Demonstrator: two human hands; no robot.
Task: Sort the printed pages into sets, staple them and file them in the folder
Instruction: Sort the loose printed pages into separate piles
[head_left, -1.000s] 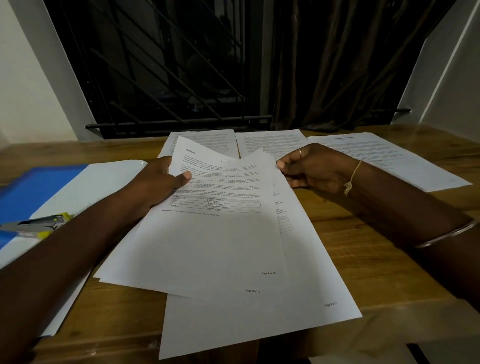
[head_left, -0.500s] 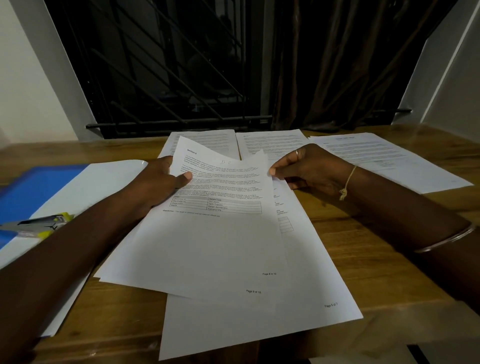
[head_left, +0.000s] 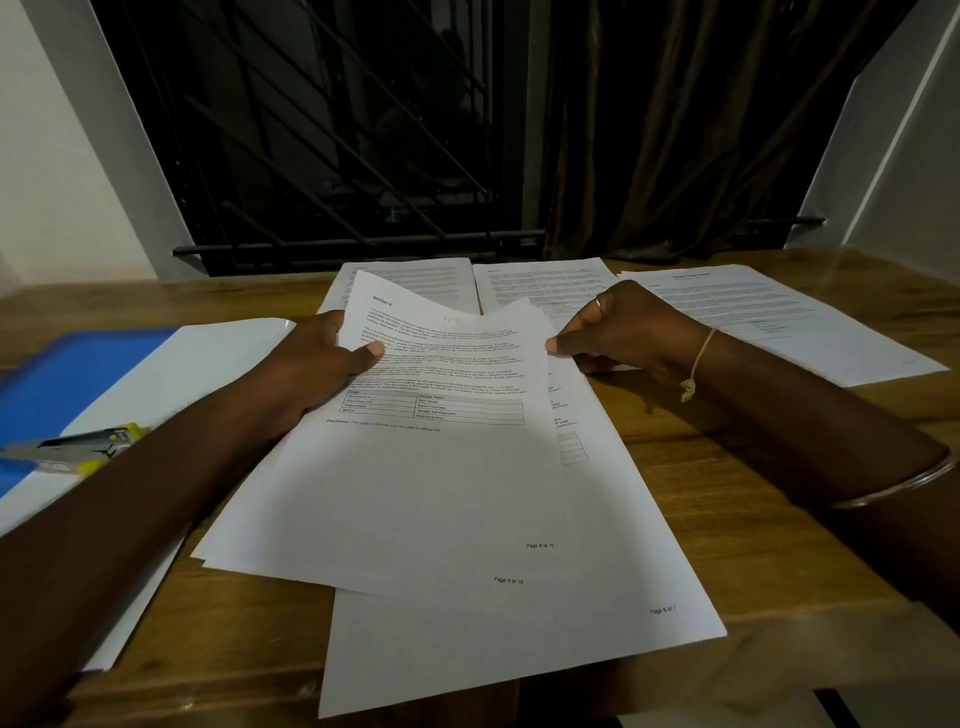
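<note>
Paper covers the middle of the wooden tabletop (head_left: 769, 519). A fanned sheaf of pages (head_left: 441, 483) lies at a slant in front of the person. Its top sheet is marked "Page 8 of 10", and the corner of "Page 9 of 10" peeks out below it. The left hand (head_left: 322, 364) grips the sheaf's left edge, with the thumb pressed on the printed text and the fingers tucked underneath. The right hand (head_left: 623, 327) pinches the fanned right edges near the top, thumb tip against the paper and fingers curled. It wears a ring (head_left: 600, 303), with a thread (head_left: 698, 358) tied at the wrist and a bangle (head_left: 904, 480) further up the arm.

Under the sheaf a bottom sheet (head_left: 519, 654) marked "Page 6 of 7" lies flat and reaches the near edge. Three printed sheets (head_left: 540, 283) sit side by side at the back of the tabletop.

On the left lies the open blue folder (head_left: 78, 374) with a white sheet (head_left: 208, 358) on it. A yellow and grey stapler (head_left: 78, 447) rests there, partly hidden by the left forearm. Behind the tabletop are a dark window grille (head_left: 337, 156) and a brown curtain (head_left: 675, 130).
</note>
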